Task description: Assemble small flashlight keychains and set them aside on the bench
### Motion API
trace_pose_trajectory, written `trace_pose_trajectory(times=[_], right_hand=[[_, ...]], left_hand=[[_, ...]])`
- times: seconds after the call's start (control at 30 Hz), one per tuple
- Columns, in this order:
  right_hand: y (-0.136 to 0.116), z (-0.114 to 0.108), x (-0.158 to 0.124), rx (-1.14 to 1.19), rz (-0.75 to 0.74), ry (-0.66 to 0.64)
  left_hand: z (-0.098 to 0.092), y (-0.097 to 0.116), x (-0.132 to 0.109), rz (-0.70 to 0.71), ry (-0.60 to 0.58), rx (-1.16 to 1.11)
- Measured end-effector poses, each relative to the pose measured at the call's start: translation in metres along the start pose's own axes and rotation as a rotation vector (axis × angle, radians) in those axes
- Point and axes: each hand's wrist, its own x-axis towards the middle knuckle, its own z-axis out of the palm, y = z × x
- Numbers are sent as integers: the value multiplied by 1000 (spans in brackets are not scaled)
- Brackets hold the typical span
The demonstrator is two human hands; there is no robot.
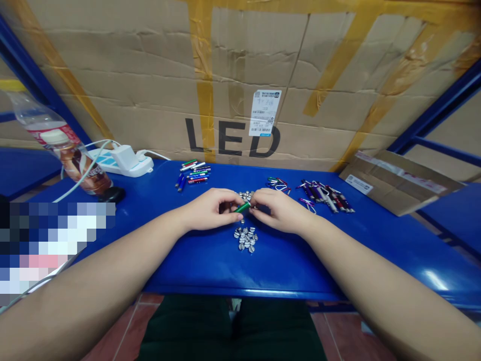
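A head-worn camera looks forward and down, close over the left hand [208,210] and right hand [280,210] at a blue table [270,271], facing a cardboard carton [112,75].

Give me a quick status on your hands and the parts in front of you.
Left hand and right hand both pinching green mini flashlight. Silver slotted caps piled just below the hands, second pile just behind them.

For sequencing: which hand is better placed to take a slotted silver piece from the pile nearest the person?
Probably the right hand: its fingertips seem only to touch the end of the green penlight, while the left hand appears to grip its body. The silver pile lies just below both.
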Motion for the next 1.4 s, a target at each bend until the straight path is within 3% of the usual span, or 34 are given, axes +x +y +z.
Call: trace_pose_trajectory(times=[1.4], right_hand=[[0, -1, -1, 37, -3, 26]], left_hand=[[1, 0, 0, -6, -3, 12]])
